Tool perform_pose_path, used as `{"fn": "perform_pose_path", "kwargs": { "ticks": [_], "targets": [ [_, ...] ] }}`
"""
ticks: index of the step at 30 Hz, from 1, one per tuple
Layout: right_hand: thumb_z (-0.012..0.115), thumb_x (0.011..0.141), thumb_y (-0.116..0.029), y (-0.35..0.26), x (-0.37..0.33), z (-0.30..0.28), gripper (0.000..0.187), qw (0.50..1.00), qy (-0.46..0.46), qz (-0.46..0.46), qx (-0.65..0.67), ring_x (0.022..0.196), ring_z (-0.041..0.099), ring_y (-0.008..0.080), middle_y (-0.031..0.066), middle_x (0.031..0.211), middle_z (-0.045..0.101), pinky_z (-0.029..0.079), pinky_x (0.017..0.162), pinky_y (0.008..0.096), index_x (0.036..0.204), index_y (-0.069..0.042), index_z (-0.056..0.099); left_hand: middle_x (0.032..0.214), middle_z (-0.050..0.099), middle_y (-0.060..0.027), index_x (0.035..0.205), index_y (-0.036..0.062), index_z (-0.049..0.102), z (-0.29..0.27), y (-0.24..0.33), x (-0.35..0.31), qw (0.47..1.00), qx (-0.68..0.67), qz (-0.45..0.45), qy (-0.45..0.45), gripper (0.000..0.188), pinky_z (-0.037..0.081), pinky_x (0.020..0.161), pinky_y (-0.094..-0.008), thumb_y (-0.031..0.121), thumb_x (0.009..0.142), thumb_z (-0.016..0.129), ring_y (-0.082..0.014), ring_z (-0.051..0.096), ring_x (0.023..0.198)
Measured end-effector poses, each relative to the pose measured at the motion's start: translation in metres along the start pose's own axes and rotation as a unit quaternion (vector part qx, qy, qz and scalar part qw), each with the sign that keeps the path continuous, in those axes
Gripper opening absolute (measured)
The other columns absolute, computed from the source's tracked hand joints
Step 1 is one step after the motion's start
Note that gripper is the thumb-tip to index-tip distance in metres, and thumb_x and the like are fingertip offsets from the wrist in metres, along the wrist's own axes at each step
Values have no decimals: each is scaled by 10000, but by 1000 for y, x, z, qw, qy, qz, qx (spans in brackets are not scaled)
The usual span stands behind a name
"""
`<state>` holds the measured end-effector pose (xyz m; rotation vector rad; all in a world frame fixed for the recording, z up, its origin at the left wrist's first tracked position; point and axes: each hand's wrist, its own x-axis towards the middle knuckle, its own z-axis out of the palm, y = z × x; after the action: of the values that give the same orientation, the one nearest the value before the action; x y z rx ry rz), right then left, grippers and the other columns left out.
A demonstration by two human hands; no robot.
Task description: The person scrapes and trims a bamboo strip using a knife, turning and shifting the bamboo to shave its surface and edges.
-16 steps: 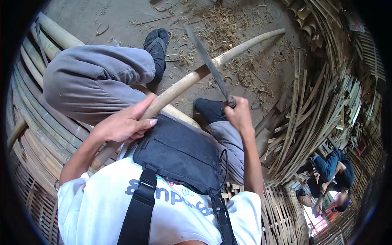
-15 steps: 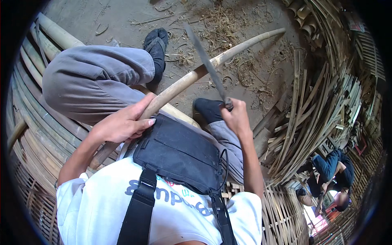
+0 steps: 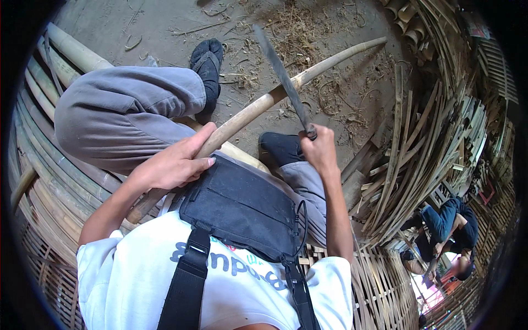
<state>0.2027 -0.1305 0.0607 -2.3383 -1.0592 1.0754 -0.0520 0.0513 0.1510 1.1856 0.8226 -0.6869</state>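
Note:
A long bamboo pole [image 3: 242, 120] slants from beside my waist up to the far right, crossing in front of my lap. My left hand [image 3: 179, 159] is wrapped round its near part, thumb along the side. In my right hand [image 3: 320, 149] is the handle of a long dark-bladed machete [image 3: 281, 71]. The blade points away and to the left, lying across the pole about halfway along, at a pale patch on the pole. Whether the edge touches the bamboo I cannot tell.
Shavings [image 3: 294, 38] litter the ground beyond the pole. Several bamboo poles [image 3: 77, 47] lie at left, and split bamboo strips [image 3: 401, 170] are heaped at right. Another person [image 3: 448, 225] sits at the far right. A black bag [image 3: 242, 203] rests on my lap.
The machete and my right hand have shifted slightly up and to the right. My left hand and the pole have moved a little to the right.

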Motion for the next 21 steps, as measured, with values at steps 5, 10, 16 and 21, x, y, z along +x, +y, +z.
{"fn": "perform_pose_path", "kwargs": {
  "ticks": [5, 10, 16, 21],
  "targets": [
    [567, 706, -76, 15, -5, 14, 157, 994, 51, -94, 26, 622, 647, 380, 282, 681, 604, 503, 606, 425, 750, 50, 651, 805, 492, -111, 1380, 2, 227, 8, -9, 1, 993, 89, 75, 21, 539, 443, 643, -343, 174, 951, 505, -163, 499, 676],
    [577, 712, -88, -17, -10, 16, 148, 997, 49, -42, 44, 496, 562, 290, 234, 591, 564, 438, 523, 389, 718, 58, 604, 837, 495, -148, 1465, -8, 132, 1, -2, 4, 998, 60, 5, 24, 656, 447, 650, -346, 177, 954, 499, -184, 511, 694],
    [588, 739, -92, 36, 25, -9, 162, 990, 95, 98, 30, 505, 622, 283, 235, 561, 585, 462, 508, 419, 724, 53, 658, 953, 514, -229, 1429, -27, 178, 16, -1, 0, 995, 89, 40, 18, 612, 443, 753, -370, 218, 961, 486, -260, 536, 794],
    [555, 688, -74, -6, -13, 10, 207, 986, 52, -132, -90, 633, 667, 358, 272, 680, 618, 533, 636, 405, 817, 22, 686, 1022, 537, -308, 1393, -32, 217, 9, 5, 0, 995, 91, 24, 23, 571, 414, 848, -453, 217, 956, 488, -408, 564, 932]
  ]
}}
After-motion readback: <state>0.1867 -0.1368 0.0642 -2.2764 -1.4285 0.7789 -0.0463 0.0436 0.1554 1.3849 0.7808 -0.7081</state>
